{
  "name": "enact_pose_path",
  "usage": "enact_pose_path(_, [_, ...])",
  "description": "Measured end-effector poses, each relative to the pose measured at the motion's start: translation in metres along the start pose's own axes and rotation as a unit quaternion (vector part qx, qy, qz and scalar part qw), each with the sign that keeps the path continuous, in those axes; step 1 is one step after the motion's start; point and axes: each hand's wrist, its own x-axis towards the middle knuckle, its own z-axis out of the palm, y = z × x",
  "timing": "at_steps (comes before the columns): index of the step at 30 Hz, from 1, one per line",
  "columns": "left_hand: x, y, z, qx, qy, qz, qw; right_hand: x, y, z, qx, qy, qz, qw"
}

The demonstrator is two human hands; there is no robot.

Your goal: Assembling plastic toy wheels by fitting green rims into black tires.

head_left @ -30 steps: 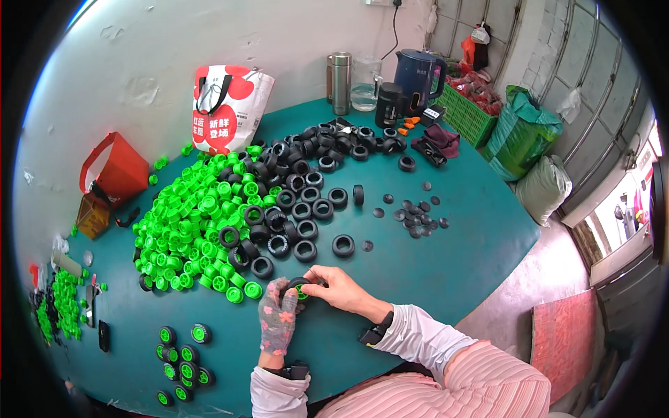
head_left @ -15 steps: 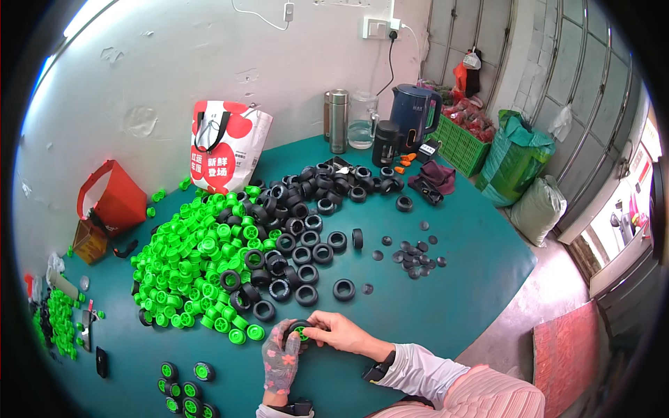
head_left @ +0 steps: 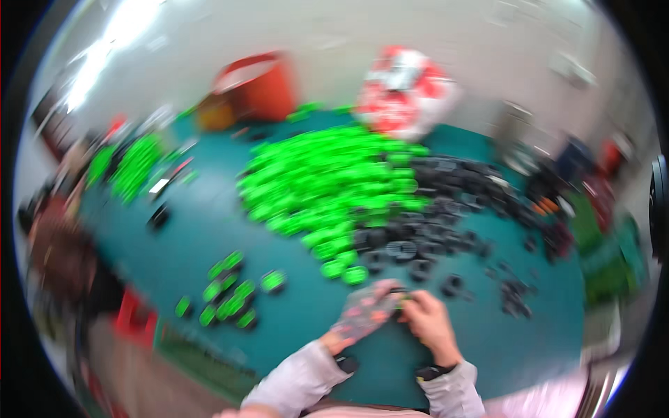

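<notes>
My left hand (head_left: 364,311), in a grey glove with a flower print, is closed around a small toy wheel (head_left: 401,298), a black tyre with a green rim. The bare fingers of my right hand (head_left: 431,322) pinch the same wheel from the other side. Blur hides how far the rim sits in the tyre. Beyond my hands is a heap of green rims (head_left: 320,181), merging on its right into a pile of black tyres (head_left: 446,202). To the left lie several wheels with green rims in black tyres (head_left: 233,289), one wheel (head_left: 273,281) apart from them.
Small black discs (head_left: 514,296) lie to the right. Along the wall stand a red bucket (head_left: 268,90), a red-and-white bag (head_left: 401,97) and a metal flask (head_left: 512,132). Another person (head_left: 63,261) is at the far left, near a red stool (head_left: 134,317) and more green parts (head_left: 137,164).
My view has swung left, blurring the picture and bringing the other person and stool in. Both hands remain together on the wheel.
</notes>
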Motion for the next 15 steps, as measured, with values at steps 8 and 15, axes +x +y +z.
enact_pose_path(8, [-0.006, 0.007, 0.01, -0.04, 0.062, 0.024, 0.997, -0.002, 0.016, -0.006, 0.05, -0.017, -0.069, 0.996])
enact_pose_path(15, [-0.004, 0.006, 0.014, -0.061, 0.077, 0.041, 0.994, 0.0, 0.018, -0.009, 0.02, -0.008, -0.075, 0.997])
